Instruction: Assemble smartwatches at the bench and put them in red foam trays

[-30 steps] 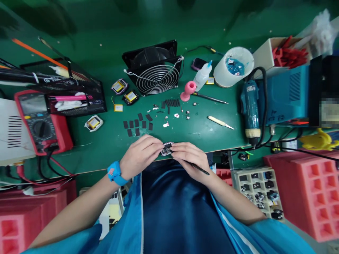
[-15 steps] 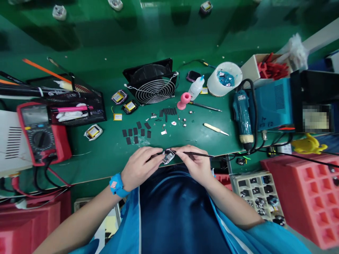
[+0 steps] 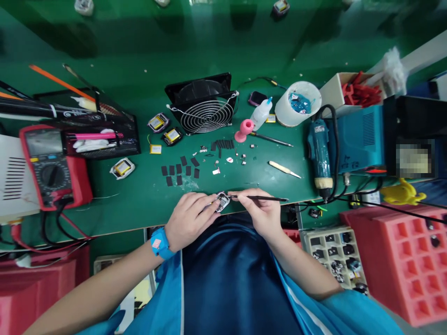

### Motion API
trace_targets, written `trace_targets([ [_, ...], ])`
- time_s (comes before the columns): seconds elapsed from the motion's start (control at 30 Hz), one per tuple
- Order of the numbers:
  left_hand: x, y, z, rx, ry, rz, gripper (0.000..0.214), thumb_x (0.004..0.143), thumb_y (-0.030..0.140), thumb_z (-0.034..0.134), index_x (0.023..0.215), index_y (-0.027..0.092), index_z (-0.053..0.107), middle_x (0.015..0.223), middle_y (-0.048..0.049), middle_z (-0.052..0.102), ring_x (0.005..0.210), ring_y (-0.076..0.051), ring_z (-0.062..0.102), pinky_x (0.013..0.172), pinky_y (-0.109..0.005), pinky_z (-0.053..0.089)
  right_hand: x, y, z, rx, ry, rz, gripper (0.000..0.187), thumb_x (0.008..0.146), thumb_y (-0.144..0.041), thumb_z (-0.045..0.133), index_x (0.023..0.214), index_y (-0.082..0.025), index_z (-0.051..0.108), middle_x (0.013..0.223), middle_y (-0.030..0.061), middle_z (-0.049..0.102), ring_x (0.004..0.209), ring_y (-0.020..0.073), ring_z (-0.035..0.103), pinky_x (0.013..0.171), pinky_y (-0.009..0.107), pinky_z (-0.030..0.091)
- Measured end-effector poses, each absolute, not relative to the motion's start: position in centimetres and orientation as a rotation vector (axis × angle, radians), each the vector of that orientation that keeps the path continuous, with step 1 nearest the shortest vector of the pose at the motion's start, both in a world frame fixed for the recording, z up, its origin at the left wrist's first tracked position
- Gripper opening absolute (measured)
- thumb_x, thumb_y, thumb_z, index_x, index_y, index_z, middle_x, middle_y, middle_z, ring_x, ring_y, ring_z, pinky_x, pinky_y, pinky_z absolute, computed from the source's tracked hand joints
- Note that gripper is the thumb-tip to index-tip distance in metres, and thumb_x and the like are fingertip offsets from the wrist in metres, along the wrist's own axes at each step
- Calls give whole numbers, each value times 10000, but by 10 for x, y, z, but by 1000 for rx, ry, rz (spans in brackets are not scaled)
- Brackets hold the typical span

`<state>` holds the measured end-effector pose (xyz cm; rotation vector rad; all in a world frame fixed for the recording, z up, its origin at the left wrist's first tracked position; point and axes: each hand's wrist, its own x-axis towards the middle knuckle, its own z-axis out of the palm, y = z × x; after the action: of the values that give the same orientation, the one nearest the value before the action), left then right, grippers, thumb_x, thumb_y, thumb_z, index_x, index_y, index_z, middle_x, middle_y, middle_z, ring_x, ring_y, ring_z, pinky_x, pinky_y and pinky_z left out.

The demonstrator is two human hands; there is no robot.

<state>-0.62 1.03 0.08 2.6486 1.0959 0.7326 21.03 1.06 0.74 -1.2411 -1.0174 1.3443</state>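
Note:
My left hand point(image 3: 191, 216) is closed on a small open watch case point(image 3: 222, 202) with a pale rim and electronic parts inside, held at the table's front edge. The fingers cover its left side. My right hand point(image 3: 260, 211) pinches slim black tweezers point(image 3: 267, 198), which lie nearly level, their tip at the right side of the case. Beyond my hands, several black rectangular pads point(image 3: 179, 168) lie on the green table point(image 3: 139, 204), with small loose parts point(image 3: 216, 171) to their right. A cream-handled tool point(image 3: 279, 166) rests farther right.
A fan point(image 3: 206, 116) stands at the back, beside a pink holder point(image 3: 243, 131), a dropper bottle point(image 3: 261, 114) and a white tub point(image 3: 293, 116). At left are a red multimeter point(image 3: 52, 167) and more watch cases point(image 3: 122, 168). An electric screwdriver point(image 3: 320, 158) lies at right.
The tweezers have moved slightly up and shifted right against the case. The case is tilted differently in my left fingers, showing more of its inside. The whole view has shifted slightly.

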Motion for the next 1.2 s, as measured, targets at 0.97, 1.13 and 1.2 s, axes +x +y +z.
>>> trace_targets([
  [0.97, -32, 50, 10, 2471, 1258, 542, 205, 885, 49, 552, 1012, 197, 615, 1264, -71, 731, 960, -253, 600, 854, -435, 542, 187, 71, -3, -1120, -1400, 1387, 245, 862, -466, 754, 865, -223, 783, 931, 41, 807, 873, 193, 751, 820, 335, 612],
  [1.13, -27, 49, 14, 2521, 1264, 537, 190, 883, 62, 571, 1013, 186, 630, 1236, -88, 738, 962, -265, 610, 853, -440, 551, 215, 75, 8, -1187, -1391, 1505, 442, 846, -645, 706, 808, -206, 673, 661, -12, 695, 557, 137, 634, 536, 264, 514],
  [1.2, -25, 43, 17, 2461, 1240, 585, 155, 894, 104, 588, 1022, 181, 626, 1212, -104, 735, 996, -267, 621, 881, -443, 549, 235, 75, 16, -1278, -1583, 1425, 496, 922, -673, 586, 741, -211, 604, 598, -20, 633, 517, 129, 578, 518, 261, 449],
])
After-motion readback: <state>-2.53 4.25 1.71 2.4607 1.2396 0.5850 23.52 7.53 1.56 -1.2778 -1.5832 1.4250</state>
